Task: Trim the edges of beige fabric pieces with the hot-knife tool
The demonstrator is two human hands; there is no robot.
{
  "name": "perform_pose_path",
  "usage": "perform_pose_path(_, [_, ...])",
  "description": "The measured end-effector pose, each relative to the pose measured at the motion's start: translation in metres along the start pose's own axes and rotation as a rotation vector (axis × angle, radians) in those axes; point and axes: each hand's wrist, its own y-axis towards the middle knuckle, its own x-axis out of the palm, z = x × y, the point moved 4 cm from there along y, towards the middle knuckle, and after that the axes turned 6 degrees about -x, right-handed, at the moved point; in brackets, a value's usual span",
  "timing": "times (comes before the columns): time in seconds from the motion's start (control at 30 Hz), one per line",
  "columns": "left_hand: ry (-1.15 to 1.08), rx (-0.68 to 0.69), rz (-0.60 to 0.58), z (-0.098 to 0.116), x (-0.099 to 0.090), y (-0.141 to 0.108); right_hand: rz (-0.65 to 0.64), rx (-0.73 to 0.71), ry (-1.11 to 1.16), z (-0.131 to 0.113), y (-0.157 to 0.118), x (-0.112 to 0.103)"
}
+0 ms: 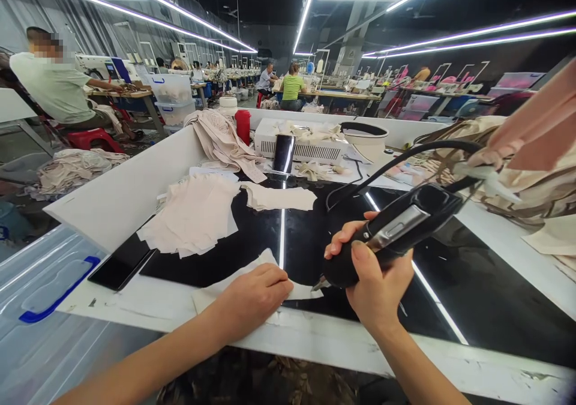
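Forearms point(162, 357) are reaching up: the half-curled left hand point(256, 300), any pinch hidden, is pressing on a fabric piece point(306, 291) at lower centre; the right hand point(378, 279), closed around a black tool point(405, 219), is probably trimming it, the next stroke likely needing flat cloth.

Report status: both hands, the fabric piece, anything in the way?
Left hand resting on pale fabric piece, near table edge. Right hand gripping corded black tool, tip at the piece's right end. No obstruction seen at tip.
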Motion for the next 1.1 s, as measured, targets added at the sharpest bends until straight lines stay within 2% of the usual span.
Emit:
perform_pose_path(0.1, [-0.011, -0.017, -0.021, -0.001, 0.0, -0.002, 0.004, 0.014, -0.011, 0.0, 0.0, 0.001])
perform_pose_path(0.77, [0.007, -0.016, 0.034, 0.001, -0.001, -0.004, 0.003, 0.044, 0.038, 0.015, 0.003, 0.026])
perform_pose_path(0.97, [0.008, -0.024, 0.046, 0.002, -0.002, -0.005, -0.046, 0.059, 0.025, 0.019, 0.002, 0.032])
perform_pose_path(1.1, [0.009, -0.031, 0.047, 0.002, -0.001, -0.005, -0.007, 0.067, 0.043, 0.021, 0.003, 0.034])
